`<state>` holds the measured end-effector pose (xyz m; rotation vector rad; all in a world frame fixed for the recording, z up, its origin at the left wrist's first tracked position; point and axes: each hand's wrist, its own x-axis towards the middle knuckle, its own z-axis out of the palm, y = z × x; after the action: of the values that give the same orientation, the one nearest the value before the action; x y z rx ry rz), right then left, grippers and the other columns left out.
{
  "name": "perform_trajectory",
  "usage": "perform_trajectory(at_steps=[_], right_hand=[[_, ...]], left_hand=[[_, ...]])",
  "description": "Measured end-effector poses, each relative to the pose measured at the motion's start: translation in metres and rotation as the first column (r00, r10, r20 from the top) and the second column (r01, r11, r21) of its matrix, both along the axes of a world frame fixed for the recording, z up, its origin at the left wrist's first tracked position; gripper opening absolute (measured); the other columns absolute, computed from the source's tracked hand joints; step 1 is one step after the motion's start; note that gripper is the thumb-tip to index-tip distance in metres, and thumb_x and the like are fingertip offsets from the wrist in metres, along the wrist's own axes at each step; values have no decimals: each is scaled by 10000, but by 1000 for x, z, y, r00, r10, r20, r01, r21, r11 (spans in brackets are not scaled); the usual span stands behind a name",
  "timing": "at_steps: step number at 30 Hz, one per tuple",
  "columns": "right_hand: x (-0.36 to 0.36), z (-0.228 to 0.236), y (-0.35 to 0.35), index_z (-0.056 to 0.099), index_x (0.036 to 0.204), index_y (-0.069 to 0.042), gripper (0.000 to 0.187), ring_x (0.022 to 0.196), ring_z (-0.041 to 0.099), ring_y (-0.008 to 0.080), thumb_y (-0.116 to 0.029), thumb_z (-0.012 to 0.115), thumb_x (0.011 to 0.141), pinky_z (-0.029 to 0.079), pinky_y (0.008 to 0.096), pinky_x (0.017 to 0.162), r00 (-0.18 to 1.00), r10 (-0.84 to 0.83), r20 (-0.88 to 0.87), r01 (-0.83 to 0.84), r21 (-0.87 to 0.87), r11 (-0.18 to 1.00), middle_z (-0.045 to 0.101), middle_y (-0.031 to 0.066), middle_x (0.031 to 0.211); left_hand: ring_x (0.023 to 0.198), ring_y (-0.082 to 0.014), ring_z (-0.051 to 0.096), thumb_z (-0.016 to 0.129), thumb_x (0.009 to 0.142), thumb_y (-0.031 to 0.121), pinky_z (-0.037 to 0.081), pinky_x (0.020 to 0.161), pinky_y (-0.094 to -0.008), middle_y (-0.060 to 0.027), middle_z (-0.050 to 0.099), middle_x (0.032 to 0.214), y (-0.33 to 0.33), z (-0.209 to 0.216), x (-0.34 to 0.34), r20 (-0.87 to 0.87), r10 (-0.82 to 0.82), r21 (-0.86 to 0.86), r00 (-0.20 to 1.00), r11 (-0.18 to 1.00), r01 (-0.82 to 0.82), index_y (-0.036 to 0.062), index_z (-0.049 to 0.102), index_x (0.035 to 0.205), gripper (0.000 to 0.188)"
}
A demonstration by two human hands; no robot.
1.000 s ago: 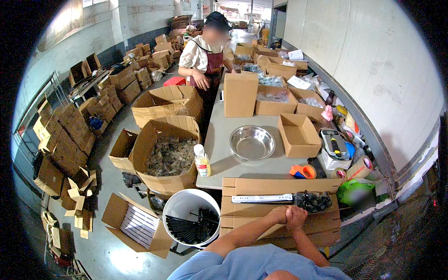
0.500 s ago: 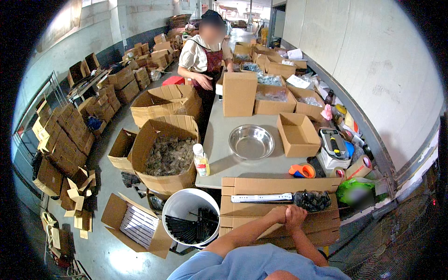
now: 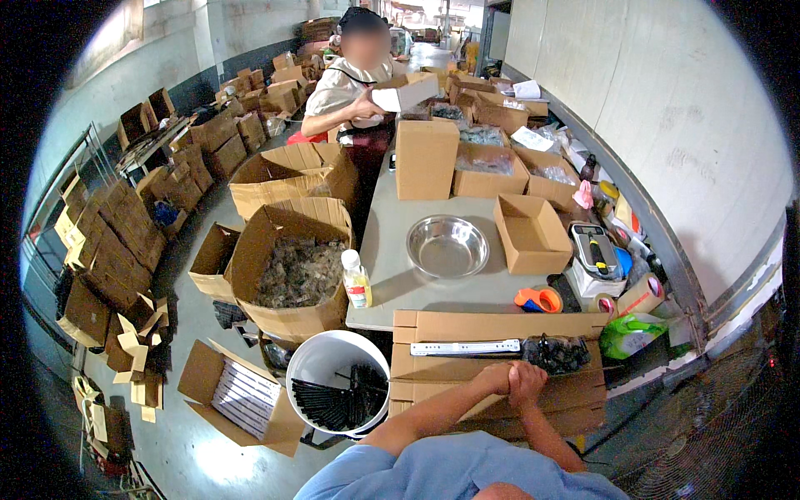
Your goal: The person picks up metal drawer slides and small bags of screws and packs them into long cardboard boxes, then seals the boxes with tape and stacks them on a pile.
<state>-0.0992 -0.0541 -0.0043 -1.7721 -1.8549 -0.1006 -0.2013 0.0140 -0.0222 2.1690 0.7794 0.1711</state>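
My left hand (image 3: 497, 378) and my right hand (image 3: 527, 382) are clasped together, fingers closed, over the near part of a flattened cardboard carton (image 3: 575, 406). No object shows between them. Just beyond the hands, a silver metal drawer slide (image 3: 465, 347) lies lengthwise on the cardboard. At its right end, close to my fingers, sits a bundle in dark, shiny plastic (image 3: 557, 354). What the bundle contains cannot be made out.
A steel bowl (image 3: 447, 247), a bottle (image 3: 356, 278), an open carton (image 3: 533, 235) and an orange tape dispenser (image 3: 537, 299) stand on the table. Left are a white bucket (image 3: 337, 342) of black rails and a box of slides (image 3: 242, 398). Across the table a co-worker (image 3: 350, 92) holds a carton.
The co-worker has raised a white-and-brown carton above the table and leans to the left. My clasped hands stay in place; the view has shifted slightly.
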Motion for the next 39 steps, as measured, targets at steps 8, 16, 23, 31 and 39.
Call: perform_trajectory(at_steps=[8, 16, 23, 31, 39], right_hand=[[12, 42, 19, 606, 940, -17, 219, 731, 589, 228, -164, 643, 782, 474, 325, 644, 874, 78, -480, -106, -32, 994, 622, 116, 834], [21, 27, 108, 557, 1027, -38, 236, 804, 551, 111, -158, 635, 839, 449, 253, 712, 513, 59, -856, -212, -60, 975, 565, 23, 917], [-20, 28, 195, 475, 1099, -103, 301, 853, 568, 201, -203, 602, 845, 472, 362, 759, -47, -342, -938, -342, -307, 888, 529, 47, 980], [-64, 3, 273, 276, 1313, 5, 521, 1113, 467, 420, -201, 515, 899, 321, 516, 1035, -160, -627, -762, -588, -437, 681, 324, 240, 1294], [-48, -58, 309, 507, 1075, -12, 258, 833, 605, 253, -56, 508, 821, 564, 428, 724, -198, -581, -790, -526, -414, 743, 597, 122, 978]], left_hand=[[1038, -309, 586, 621, 765, 277, 474, 855, -442, -140, 607, 1129, -1, -34, 14, -131, 46, -59, 990, 997, -54, 163, 590, 1132, 386], [881, -393, 612, 505, 842, 169, 531, 676, -498, -194, 590, 987, -25, -21, 14, -180, 209, 191, 961, 966, -174, 67, 521, 1112, 289], [786, -349, 613, 487, 843, 171, 523, 582, -475, -182, 569, 942, -33, -12, 3, -91, 222, 327, 971, 928, -181, 65, 487, 1122, 299], [833, -327, 588, 481, 838, 164, 517, 567, -443, -177, 552, 934, -21, -27, 6, 15, 168, 272, 986, 948, -166, 18, 553, 1010, 237], [841, -322, 586, 491, 828, 172, 524, 598, -438, -169, 556, 945, -20, -13, 7, 30, 103, 241, 994, 964, -108, -5, 580, 1005, 266]])
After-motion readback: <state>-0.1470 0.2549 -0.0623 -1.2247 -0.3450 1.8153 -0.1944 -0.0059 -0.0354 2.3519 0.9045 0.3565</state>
